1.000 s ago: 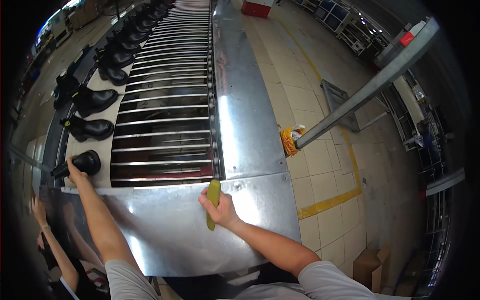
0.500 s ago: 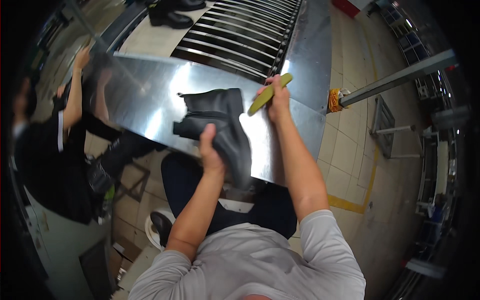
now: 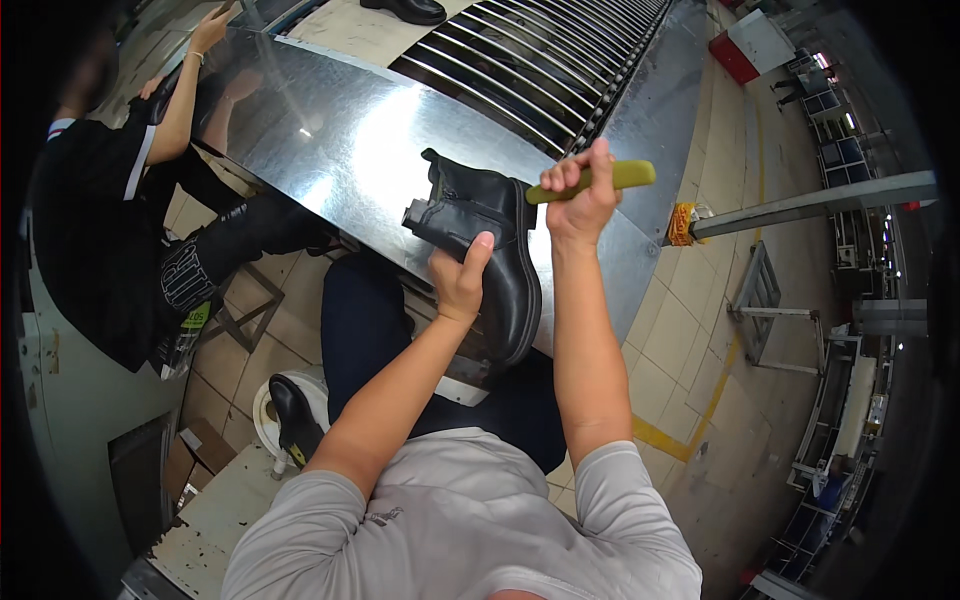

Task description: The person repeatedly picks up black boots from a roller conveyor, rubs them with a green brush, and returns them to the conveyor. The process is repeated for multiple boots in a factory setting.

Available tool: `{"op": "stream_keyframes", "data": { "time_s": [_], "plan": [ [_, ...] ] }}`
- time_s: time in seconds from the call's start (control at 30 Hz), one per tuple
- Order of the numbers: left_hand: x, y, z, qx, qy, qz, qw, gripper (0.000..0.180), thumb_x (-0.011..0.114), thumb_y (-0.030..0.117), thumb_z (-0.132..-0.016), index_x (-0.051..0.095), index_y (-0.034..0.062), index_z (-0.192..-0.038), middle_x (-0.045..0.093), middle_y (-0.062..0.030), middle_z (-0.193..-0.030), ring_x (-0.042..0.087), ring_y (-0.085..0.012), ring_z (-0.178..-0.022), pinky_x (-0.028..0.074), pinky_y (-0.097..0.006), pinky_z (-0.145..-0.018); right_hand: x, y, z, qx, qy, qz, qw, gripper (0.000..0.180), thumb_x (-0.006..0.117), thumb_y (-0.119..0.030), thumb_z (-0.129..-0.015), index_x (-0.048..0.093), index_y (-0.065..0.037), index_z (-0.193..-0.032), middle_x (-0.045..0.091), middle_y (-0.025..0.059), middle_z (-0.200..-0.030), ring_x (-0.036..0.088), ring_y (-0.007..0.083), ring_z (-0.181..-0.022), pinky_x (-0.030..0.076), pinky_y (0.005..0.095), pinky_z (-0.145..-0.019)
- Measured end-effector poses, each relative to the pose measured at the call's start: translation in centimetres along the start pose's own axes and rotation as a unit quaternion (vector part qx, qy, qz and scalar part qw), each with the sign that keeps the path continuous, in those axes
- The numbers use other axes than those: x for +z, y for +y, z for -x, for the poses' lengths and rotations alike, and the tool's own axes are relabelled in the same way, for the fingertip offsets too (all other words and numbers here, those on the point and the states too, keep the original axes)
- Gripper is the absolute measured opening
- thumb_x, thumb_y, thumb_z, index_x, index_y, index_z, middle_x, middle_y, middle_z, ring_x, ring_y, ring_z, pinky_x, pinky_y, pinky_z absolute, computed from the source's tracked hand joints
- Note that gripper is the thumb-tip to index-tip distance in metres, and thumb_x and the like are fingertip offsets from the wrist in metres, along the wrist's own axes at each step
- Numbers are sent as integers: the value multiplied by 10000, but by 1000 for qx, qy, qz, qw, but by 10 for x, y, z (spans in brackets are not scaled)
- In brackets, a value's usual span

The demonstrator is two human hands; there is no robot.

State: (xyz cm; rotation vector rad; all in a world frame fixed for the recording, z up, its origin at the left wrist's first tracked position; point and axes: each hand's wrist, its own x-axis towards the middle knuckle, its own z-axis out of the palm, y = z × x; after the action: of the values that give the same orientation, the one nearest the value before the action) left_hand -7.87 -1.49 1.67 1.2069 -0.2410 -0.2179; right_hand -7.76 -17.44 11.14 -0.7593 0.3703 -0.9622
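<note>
A black leather ankle boot (image 3: 500,262) lies on its side at the edge of the metal table, heel away from me and toe pointing toward me. My left hand (image 3: 460,278) grips its middle, thumb up on the visible side; the other fingers are hidden. In my right hand (image 3: 580,200) is a flat, olive-green, bar-shaped tool (image 3: 630,175), with fingers wrapped round it. One end of the bar meets the boot's heel in the picture; I cannot tell if they touch.
Beyond the sheet-metal table (image 3: 340,130) runs a roller conveyor (image 3: 520,70), with another black boot (image 3: 405,8) beside it. A co-worker (image 3: 110,230) sits at the left. Another dark boot (image 3: 292,410) rests on a white round container. A metal post (image 3: 800,205) slants at the right.
The green bar has swung from a slant to nearly level, its end now at the boot's heel. Boot and left hand appear further right in the picture, as my view has shifted.
</note>
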Motion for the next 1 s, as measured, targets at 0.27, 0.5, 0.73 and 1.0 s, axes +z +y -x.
{"op": "stream_keyframes", "data": {
  "time_s": [0.27, 0.5, 0.73, 1.0],
  "plan": [
    [2, 15, -1, 18, -15, -1, 1000, 278, 708, 266, -894, 693, -11, -880, 695, -68, -769, 655, -218, -718, 514, -365, -708, 15, 27, -19, -19, -47, 56, 997, 343, 715, -262, -954, 507, -97, -738, 432, 38, -557, 439, 164, -459, 437, 341, -487],
    [-2, 13, -1, 16, -25, -19, 999, 240, 709, 236, -894, 687, -2, -880, 692, -61, -761, 649, -206, -708, 514, -351, -707, 19, 41, -15, -37, -77, 152, 985, 345, 672, -260, -982, 514, -86, -731, 454, 39, -599, 483, 184, -522, 460, 366, -553],
    [0, 14, -1, 10, -25, -15, 1000, 225, 688, 224, -894, 682, -1, -899, 679, -52, -781, 629, -197, -727, 501, -340, -713, 0, 25, -17, -54, -134, 99, 985, 382, 629, -273, -1007, 502, -80, -703, 465, 50, -583, 492, 191, -531, 471, 372, -574],
    [-2, 15, -2, 0, -34, -26, 999, 202, 694, 214, -891, 688, 13, -897, 692, -76, -798, 658, -239, -748, 511, -365, -715, -13, 22, 6, -70, -225, 61, 970, 364, 577, -263, -1028, 516, -69, -726, 456, 50, -593, 474, 201, -549, 460, 391, -607]
  ]
}}
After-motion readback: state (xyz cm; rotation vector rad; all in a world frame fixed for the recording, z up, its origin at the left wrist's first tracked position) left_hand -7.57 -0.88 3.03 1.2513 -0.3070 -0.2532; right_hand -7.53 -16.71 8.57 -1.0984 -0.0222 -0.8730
